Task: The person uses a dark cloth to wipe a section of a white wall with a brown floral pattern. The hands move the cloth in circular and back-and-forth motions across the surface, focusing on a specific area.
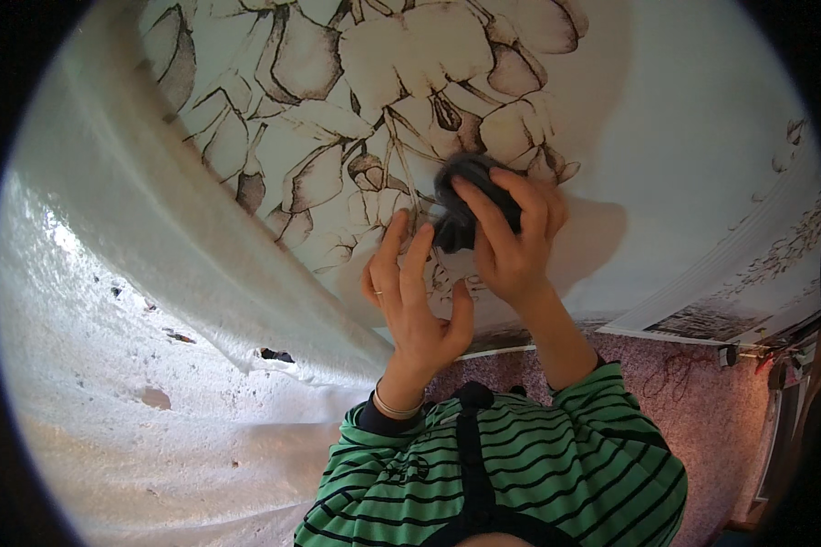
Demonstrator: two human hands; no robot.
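Observation:
A dark grey wad of soft, fuzzy material (pixel 455 236), perhaps wool or cloth, is bunched under the fingers of my right hand (pixel 520 239). My right hand presses it on a pale sheet (pixel 684 130) that bears a large brown line drawing of flowers and leaves (pixel 308 58). Just to the left, my left hand (pixel 417 294) has its fingers apart, their tips at the lower part of the drawing, close beside the wad. Nothing is held in it. I cannot tell whether the sheet is paper or fabric.
A pale, soft-looking cloth (pixel 178 232) borders the drawing on the left. Below it lies a whitish, rumpled covering (pixel 109 383) with dark holes or flecks. Another printed or drawn sheet (pixel 759 273) is at the right. Reddish cord (pixel 674 376) crosses the pinkish carpet (pixel 705 424).

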